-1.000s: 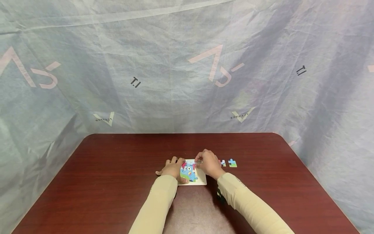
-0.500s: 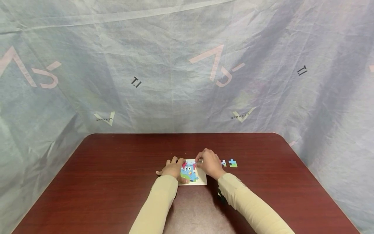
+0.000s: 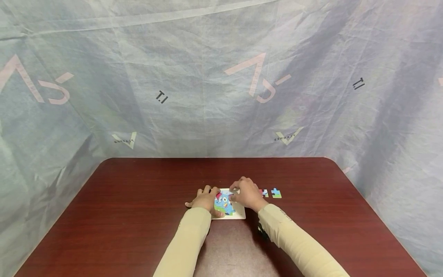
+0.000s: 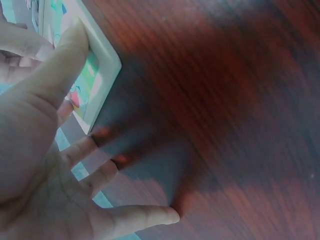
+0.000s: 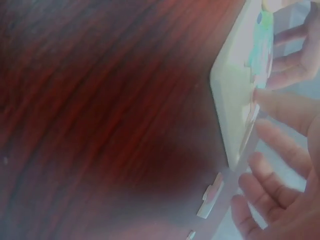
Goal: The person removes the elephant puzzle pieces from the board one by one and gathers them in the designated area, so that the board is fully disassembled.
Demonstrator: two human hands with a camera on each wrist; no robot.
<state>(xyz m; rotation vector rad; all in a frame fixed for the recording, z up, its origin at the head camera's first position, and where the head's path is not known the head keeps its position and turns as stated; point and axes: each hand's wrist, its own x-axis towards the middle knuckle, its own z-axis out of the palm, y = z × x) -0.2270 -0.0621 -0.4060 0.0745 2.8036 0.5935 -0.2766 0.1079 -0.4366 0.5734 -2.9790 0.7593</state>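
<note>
partly filled puzzle (image 3: 225,206) sits in the white tray (image 3: 239,211), left hand (image 3: 203,201) at the tray's left, fingers spread, thumb over its near edge, grasping nothing, probably to stop it sliding. right hand (image 3: 249,194) bends over the tray's right side, thumb and forefinger at the puzzle's edge, whether pinching a piece cannot tell; loose pieces (image 3: 277,193) lie right of the tray, likely for easy reach. left wrist view shows the left palm raised beside the tray, hidden from the head view, which alone gives the loose pieces' print clearly.
</note>
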